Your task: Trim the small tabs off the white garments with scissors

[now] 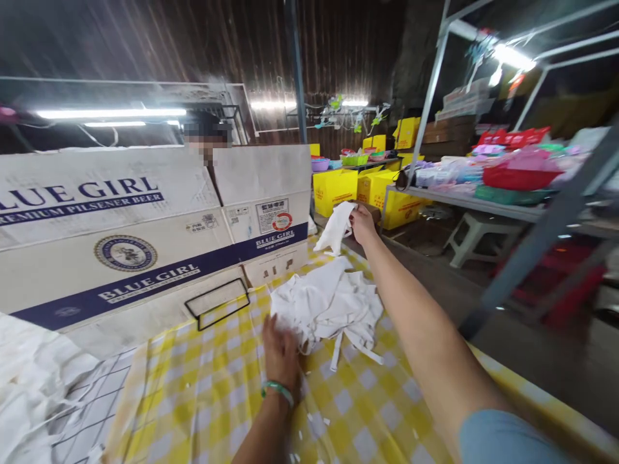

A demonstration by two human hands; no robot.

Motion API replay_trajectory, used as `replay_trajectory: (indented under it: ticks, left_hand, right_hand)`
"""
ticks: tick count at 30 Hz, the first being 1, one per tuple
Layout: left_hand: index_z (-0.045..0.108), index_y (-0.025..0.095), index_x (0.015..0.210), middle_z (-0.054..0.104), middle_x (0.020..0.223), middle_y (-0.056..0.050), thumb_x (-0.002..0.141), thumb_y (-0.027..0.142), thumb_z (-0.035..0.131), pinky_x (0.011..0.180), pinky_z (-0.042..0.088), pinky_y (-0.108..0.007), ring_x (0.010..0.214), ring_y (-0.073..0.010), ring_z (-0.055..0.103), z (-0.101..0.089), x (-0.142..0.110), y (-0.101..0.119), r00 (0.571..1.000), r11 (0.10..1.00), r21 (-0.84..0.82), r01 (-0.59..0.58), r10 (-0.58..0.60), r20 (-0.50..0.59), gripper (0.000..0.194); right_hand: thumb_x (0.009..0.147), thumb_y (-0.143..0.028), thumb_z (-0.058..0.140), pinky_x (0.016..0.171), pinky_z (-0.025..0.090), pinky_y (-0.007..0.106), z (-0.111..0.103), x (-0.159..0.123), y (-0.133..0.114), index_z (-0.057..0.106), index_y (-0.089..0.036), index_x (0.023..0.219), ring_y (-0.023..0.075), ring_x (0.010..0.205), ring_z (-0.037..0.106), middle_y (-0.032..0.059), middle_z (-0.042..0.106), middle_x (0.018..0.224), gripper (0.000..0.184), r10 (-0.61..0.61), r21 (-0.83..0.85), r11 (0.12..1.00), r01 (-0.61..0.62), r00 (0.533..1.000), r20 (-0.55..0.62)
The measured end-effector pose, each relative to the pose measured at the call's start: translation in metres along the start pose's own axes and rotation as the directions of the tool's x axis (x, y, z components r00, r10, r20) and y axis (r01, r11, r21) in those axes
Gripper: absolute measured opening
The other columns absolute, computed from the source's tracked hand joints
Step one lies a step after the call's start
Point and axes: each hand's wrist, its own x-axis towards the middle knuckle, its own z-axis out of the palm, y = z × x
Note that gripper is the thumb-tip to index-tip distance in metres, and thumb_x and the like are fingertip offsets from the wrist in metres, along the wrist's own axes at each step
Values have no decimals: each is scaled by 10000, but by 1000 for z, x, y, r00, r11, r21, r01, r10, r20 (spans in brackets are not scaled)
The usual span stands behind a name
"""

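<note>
My right hand (362, 224) reaches to the table's far right edge, its fingers closed on a white cloth piece (334, 229) that hangs to the left of them. Below it lies a loose pile of white cloth pieces (329, 299), some with narrow straps trailing onto the table. At the near left side of this pile is my left hand (281, 351), slightly blurred, with a green bangle on the wrist. Its fingers are stretched out, apart, against the cloth edge, and nothing shows in its grasp.
A checked yellow tablecloth (207, 399) covers the table. Large cardboard panels (159, 238) stand along the back, with a black wire frame (217, 304) before them. More white cloth (33, 380) lies at left. A metal post (536, 238) and loaded shelf (454, 193) stand right. Someone is behind the cardboard.
</note>
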Motion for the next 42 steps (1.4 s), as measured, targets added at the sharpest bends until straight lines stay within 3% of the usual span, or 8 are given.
replay_trajectory:
  ticks: [8, 12, 15, 21, 24, 32, 38, 42]
  left_hand:
    - [393, 194, 1425, 322, 1563, -149, 800, 378, 693, 1209, 207, -507, 1469, -298, 262, 13, -9, 203, 943, 907, -335, -257, 310, 117, 717]
    - [604, 168, 1225, 578, 1370, -130, 702, 417, 772, 1109, 378, -459, 1277, -315, 518, 27, -71, 272, 766, 751, -594, 289, 191, 613, 603]
    - [694, 142, 999, 743, 984, -107, 797, 474, 656, 807, 545, -376, 864, -246, 687, 17, -121, 267, 529, 649, -486, 586, 148, 835, 391]
    - [677, 142, 913, 721, 764, -63, 727, 426, 695, 593, 520, -283, 623, -174, 650, -17, -174, 213, 340, 616, -255, 745, -21, 940, 340]
    - [653, 134, 890, 685, 711, -43, 692, 434, 717, 547, 503, -275, 572, -159, 617, -15, -173, 192, 348, 677, -186, 712, -111, 931, 365]
    - [637, 181, 999, 638, 1118, -107, 758, 306, 656, 952, 472, -459, 1067, -271, 582, -21, -185, 175, 729, 940, -175, 292, -100, 677, 273]
    - [629, 181, 1079, 648, 1144, -119, 909, 214, 526, 885, 502, -453, 1036, -279, 573, -30, -246, 200, 483, 889, -144, -436, 365, 796, 201]
    - [634, 183, 1078, 625, 1157, -126, 934, 257, 508, 831, 500, -437, 1010, -278, 560, -16, -252, 206, 396, 816, -79, -572, 359, 845, 205]
  right_hand:
    - [647, -361, 783, 632, 522, 245, -92, -106, -215, 647, -208, 867, 158, 719, 680, -24, 713, 743, 301, -115, 48, 993, 111, 988, 107]
    - [647, -327, 782, 602, 509, 241, -128, -191, -257, 670, -199, 857, 161, 684, 679, -14, 713, 717, 270, 22, -55, 998, -12, 981, 195]
    - [658, -326, 766, 565, 477, 210, -164, -249, -251, 691, -194, 835, 132, 636, 647, -10, 709, 715, 234, 160, -139, 980, -145, 981, 109]
    - [639, -392, 743, 579, 494, 237, -233, -342, -192, 704, -185, 850, 140, 626, 633, 13, 713, 743, 298, 381, -201, 903, -380, 924, -37]
    - [688, -424, 687, 613, 510, 260, -253, -364, -157, 692, -187, 901, 151, 647, 644, 21, 716, 776, 319, 417, -265, 869, -419, 907, -67]
    - [793, -278, 592, 745, 535, 327, -303, -387, -88, 673, -173, 960, 192, 793, 654, 60, 715, 890, 214, 272, -675, 701, -230, 961, -45]
    - [788, -152, 617, 989, 445, 453, -316, -389, -94, 614, -192, 1171, 279, 1100, 552, 118, 603, 1179, 385, 111, -912, 406, 58, 988, 112]
    - [805, -94, 585, 995, 417, 448, -306, -377, -97, 639, -213, 1173, 295, 1118, 522, 122, 606, 1196, 390, 134, -935, 251, 249, 948, 288]
